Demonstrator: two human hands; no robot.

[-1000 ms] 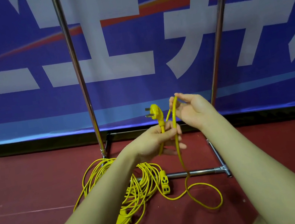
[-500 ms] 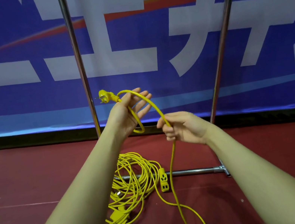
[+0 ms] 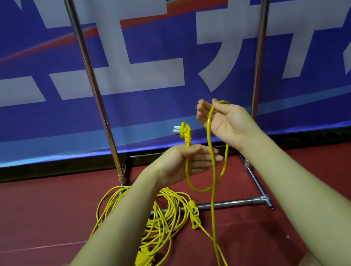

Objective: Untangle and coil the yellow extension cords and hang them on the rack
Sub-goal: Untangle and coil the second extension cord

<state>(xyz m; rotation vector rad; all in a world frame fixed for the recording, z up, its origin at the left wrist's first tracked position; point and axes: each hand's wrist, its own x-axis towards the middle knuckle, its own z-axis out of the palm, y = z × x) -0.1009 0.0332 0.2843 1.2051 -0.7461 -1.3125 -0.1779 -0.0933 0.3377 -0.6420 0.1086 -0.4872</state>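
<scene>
My left hand (image 3: 183, 163) grips a yellow extension cord just below its plug (image 3: 184, 131), which sticks up above the fist with its prongs to the left. From the fist a small loop (image 3: 203, 187) hangs down and rises to my right hand (image 3: 222, 122), held higher, palm toward me. The cord passes over that hand's fingers and drops in a long strand (image 3: 213, 220) toward the floor. A tangled pile of yellow cord (image 3: 161, 217) with a socket block (image 3: 194, 214) lies on the floor under my left forearm.
Two chrome uprights of the rack (image 3: 98, 99) rise in front of a blue banner (image 3: 28, 126). The rack's base bars (image 3: 234, 203) lie on the dark red floor (image 3: 32, 216). Its top bar is out of view. My knees show at the bottom corners.
My left hand came down with the plug and turned it upright. My right hand rose and brought the cord up over its fingers, making a loop between the hands.
</scene>
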